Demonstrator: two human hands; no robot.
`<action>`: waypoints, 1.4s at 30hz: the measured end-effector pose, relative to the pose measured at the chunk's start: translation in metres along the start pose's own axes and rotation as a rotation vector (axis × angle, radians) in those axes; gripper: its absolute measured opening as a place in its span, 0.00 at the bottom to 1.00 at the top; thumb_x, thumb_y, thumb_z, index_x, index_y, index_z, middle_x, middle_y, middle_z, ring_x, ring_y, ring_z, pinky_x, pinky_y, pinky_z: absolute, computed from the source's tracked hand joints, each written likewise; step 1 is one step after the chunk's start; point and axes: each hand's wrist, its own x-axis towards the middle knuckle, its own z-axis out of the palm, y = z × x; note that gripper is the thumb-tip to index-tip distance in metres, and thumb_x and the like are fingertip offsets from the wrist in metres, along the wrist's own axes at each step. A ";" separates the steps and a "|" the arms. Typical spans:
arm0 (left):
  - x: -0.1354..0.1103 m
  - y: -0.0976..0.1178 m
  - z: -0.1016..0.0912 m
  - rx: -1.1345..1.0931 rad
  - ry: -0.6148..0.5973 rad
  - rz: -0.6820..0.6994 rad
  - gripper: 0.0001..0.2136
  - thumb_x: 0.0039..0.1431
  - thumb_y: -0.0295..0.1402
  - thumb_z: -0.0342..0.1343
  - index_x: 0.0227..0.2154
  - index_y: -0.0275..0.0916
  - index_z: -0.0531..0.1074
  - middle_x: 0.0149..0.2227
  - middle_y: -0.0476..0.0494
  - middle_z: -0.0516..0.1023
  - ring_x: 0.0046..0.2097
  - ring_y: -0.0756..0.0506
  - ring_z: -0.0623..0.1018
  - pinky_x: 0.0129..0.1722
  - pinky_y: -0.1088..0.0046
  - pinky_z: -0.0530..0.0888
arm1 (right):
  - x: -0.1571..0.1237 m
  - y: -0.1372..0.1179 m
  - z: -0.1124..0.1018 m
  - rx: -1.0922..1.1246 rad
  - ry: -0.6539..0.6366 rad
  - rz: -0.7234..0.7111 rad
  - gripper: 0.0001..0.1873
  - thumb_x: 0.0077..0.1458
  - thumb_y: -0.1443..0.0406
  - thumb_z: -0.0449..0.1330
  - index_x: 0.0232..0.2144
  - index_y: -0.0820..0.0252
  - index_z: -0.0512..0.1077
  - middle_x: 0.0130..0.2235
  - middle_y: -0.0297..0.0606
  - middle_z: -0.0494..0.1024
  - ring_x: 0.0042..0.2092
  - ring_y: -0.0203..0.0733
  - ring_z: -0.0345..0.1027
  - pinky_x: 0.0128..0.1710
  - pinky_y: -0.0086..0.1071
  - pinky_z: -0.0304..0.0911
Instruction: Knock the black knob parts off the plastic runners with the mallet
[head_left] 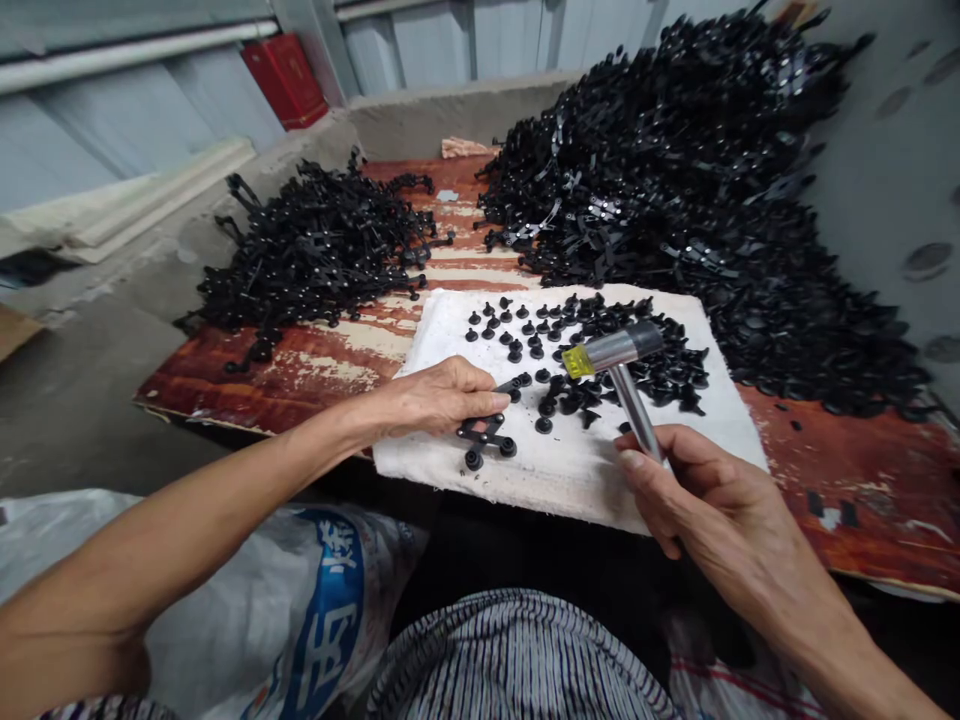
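Over the near left part of a white cloth pad, my left hand is closed on a black hinged bracket with round rubber-like feet at its arm ends. My right hand grips the metal handle of a mallet. The mallet's head has a yellow face on the left and a dark one on the right, and it is held above the pad. Small black rubber-like feet lie scattered on the pad, many with a stem pointing up. Some of them are hidden behind the mallet.
A pile of black jointed brackets sits on the left of the worn red-brown board. A far larger heap of black parts fills the back right. A white printed sack stands below left. Behind is a red box.
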 end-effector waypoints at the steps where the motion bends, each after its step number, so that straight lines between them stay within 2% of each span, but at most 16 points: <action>1: 0.000 0.000 0.000 -0.001 -0.003 -0.002 0.19 0.60 0.45 0.53 0.19 0.38 0.65 0.14 0.56 0.53 0.17 0.55 0.52 0.17 0.77 0.46 | 0.000 0.001 0.000 0.001 0.001 -0.005 0.20 0.53 0.48 0.58 0.31 0.58 0.71 0.14 0.26 0.59 0.15 0.31 0.49 0.12 0.26 0.46; 15: 0.000 0.000 0.000 0.009 -0.020 -0.020 0.20 0.57 0.48 0.55 0.19 0.37 0.66 0.14 0.56 0.53 0.17 0.55 0.52 0.17 0.77 0.47 | 0.000 0.002 -0.001 -0.030 -0.016 -0.005 0.19 0.55 0.48 0.57 0.32 0.58 0.70 0.15 0.25 0.59 0.15 0.31 0.49 0.12 0.26 0.46; 19: 0.001 0.001 0.000 0.009 -0.014 -0.024 0.22 0.54 0.52 0.56 0.19 0.38 0.65 0.14 0.56 0.53 0.17 0.55 0.52 0.16 0.77 0.48 | 0.000 0.001 -0.001 -0.048 -0.009 -0.042 0.16 0.56 0.51 0.56 0.30 0.58 0.70 0.16 0.26 0.60 0.16 0.31 0.50 0.13 0.26 0.47; 23: 0.001 0.001 0.000 0.048 0.020 -0.030 0.21 0.55 0.50 0.56 0.18 0.38 0.65 0.13 0.56 0.53 0.17 0.55 0.52 0.16 0.77 0.47 | 0.000 -0.002 -0.001 -0.116 0.016 -0.123 0.14 0.57 0.55 0.55 0.28 0.58 0.71 0.18 0.29 0.63 0.17 0.32 0.54 0.15 0.27 0.52; 26: 0.001 -0.001 -0.001 0.079 0.022 -0.027 0.19 0.56 0.46 0.56 0.18 0.38 0.65 0.13 0.56 0.53 0.16 0.55 0.52 0.16 0.77 0.46 | 0.000 -0.004 -0.002 -0.203 0.018 -0.213 0.12 0.59 0.57 0.53 0.34 0.58 0.73 0.24 0.34 0.73 0.23 0.37 0.67 0.21 0.29 0.65; 29: 0.004 -0.004 -0.001 0.062 0.014 -0.008 0.19 0.57 0.45 0.56 0.17 0.38 0.65 0.13 0.56 0.53 0.16 0.56 0.52 0.16 0.77 0.46 | 0.001 -0.003 -0.003 -0.314 0.043 -0.391 0.17 0.60 0.63 0.53 0.49 0.59 0.71 0.37 0.42 0.80 0.36 0.44 0.77 0.35 0.36 0.74; 31: 0.006 -0.005 -0.002 0.034 0.019 -0.013 0.18 0.57 0.43 0.56 0.17 0.38 0.65 0.13 0.56 0.54 0.16 0.56 0.52 0.16 0.77 0.46 | 0.001 -0.003 -0.003 -0.391 0.058 -0.515 0.21 0.61 0.66 0.52 0.56 0.58 0.68 0.47 0.46 0.79 0.46 0.48 0.76 0.45 0.42 0.73; 33: 0.007 -0.005 -0.001 0.015 0.024 -0.029 0.17 0.58 0.41 0.55 0.17 0.38 0.65 0.13 0.56 0.54 0.15 0.56 0.51 0.15 0.77 0.45 | 0.001 -0.006 -0.003 -0.443 0.059 -0.610 0.24 0.61 0.69 0.52 0.59 0.55 0.65 0.53 0.46 0.76 0.52 0.48 0.73 0.50 0.44 0.71; 36: 0.006 -0.002 -0.001 0.010 0.025 -0.050 0.17 0.60 0.39 0.54 0.17 0.38 0.64 0.13 0.56 0.54 0.15 0.56 0.51 0.15 0.77 0.45 | 0.000 -0.011 -0.002 -0.485 0.087 -0.709 0.28 0.61 0.73 0.51 0.62 0.53 0.61 0.51 0.45 0.77 0.47 0.45 0.75 0.48 0.41 0.72; 38: 0.006 0.000 0.000 0.019 0.034 -0.065 0.18 0.60 0.38 0.53 0.16 0.38 0.64 0.13 0.56 0.54 0.15 0.56 0.51 0.14 0.76 0.45 | 0.001 -0.012 -0.001 -0.516 0.121 -0.757 0.29 0.61 0.74 0.50 0.63 0.55 0.59 0.45 0.45 0.78 0.39 0.42 0.76 0.40 0.37 0.74; 40: 0.005 0.002 0.000 0.027 0.043 -0.073 0.17 0.60 0.38 0.54 0.16 0.38 0.64 0.13 0.55 0.54 0.15 0.56 0.52 0.15 0.76 0.46 | 0.003 -0.012 0.000 -0.590 0.087 -0.787 0.30 0.60 0.75 0.49 0.64 0.59 0.58 0.36 0.43 0.76 0.31 0.41 0.74 0.29 0.33 0.73; 42: 0.005 0.002 0.000 0.028 0.043 -0.061 0.17 0.59 0.37 0.54 0.16 0.38 0.64 0.13 0.55 0.55 0.15 0.56 0.52 0.15 0.76 0.46 | 0.003 -0.011 0.000 -0.650 0.013 -0.786 0.30 0.60 0.75 0.48 0.64 0.59 0.59 0.31 0.40 0.73 0.28 0.41 0.71 0.24 0.31 0.69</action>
